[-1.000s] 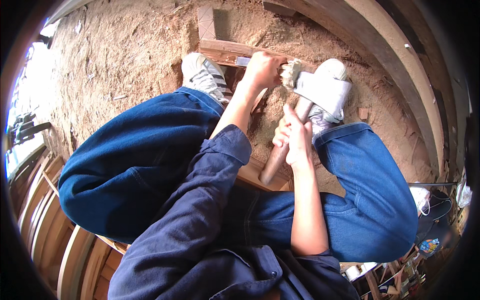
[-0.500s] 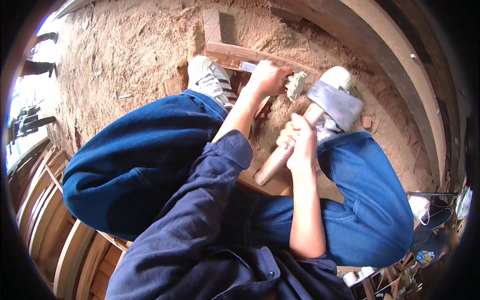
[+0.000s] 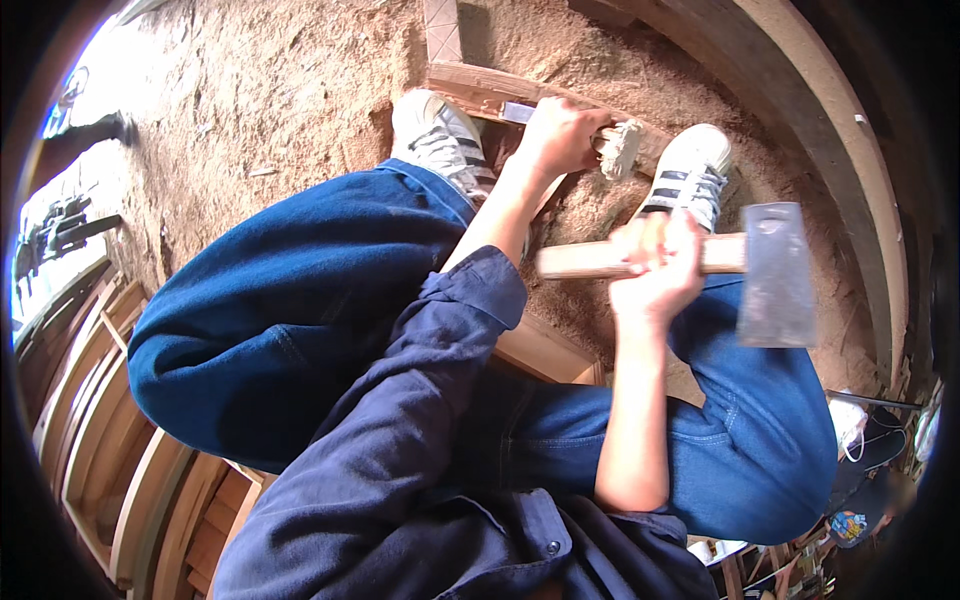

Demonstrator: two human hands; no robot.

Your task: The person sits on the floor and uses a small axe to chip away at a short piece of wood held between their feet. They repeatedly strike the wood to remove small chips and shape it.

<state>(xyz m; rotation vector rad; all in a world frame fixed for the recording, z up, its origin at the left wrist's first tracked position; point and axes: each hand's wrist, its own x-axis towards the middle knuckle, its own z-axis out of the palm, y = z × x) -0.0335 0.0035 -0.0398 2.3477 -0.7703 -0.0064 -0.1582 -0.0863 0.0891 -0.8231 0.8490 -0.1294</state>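
My left hand (image 3: 563,137) is closed around the handle of a chisel. The chisel's frayed, pale butt end (image 3: 619,150) sticks out to the right of my fist, and a flat, shiny blade (image 3: 517,112) shows on the other side. Under that hand lies a long wooden beam (image 3: 468,80). In my right hand (image 3: 657,268) is a hatchet, gripped round its wooden handle (image 3: 575,260). Its broad grey metal head (image 3: 777,275) hangs over my right knee, apart from the chisel. Motion blurs the right fingers a little.
My white shoes (image 3: 437,125) stand on either side of the chisel on sawdust-covered ground (image 3: 270,100). A marked timber piece (image 3: 441,32) meets the beam's far left end. Curved timbers (image 3: 835,110) line the right; curved wooden pieces (image 3: 115,450) are stacked at lower left.
The hatchet has swung away from the chisel's butt, its head moving right and nearer to me as its handle turned level. My left hand keeps its hold on the chisel.
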